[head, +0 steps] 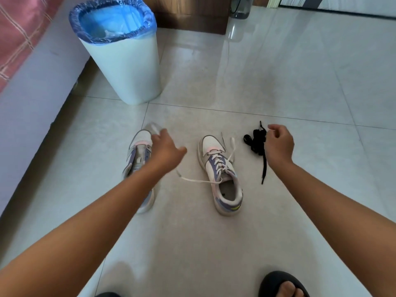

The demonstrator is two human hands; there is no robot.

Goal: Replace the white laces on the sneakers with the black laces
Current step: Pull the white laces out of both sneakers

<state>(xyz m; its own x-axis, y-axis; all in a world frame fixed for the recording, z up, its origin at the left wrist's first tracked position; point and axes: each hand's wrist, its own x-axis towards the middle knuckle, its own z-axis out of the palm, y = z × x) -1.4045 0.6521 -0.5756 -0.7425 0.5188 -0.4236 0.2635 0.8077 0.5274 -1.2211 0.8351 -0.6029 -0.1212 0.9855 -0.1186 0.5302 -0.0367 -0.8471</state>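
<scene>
Left sneaker stripped of its lace, right sneaker still laced in white

The left hand [164, 146] hovers over the left sneaker [139, 159], fingers loosely spread, with something white and blurred at the fingertips, perhaps the pulled lace; whether it is pinched I cannot tell. That shoe's eyelets look bare. The right hand [278, 143] is curled, seemingly pinching a thin white strand, just beside the bundle of black laces [256, 144] on the floor at the right. The right sneaker [220, 174] lies between the hands, its white lace [203, 181] loosened and trailing left. I judge the unlacing stage half done; next comes setting the loose lace aside and picking a black one, or stripping the right shoe
</scene>
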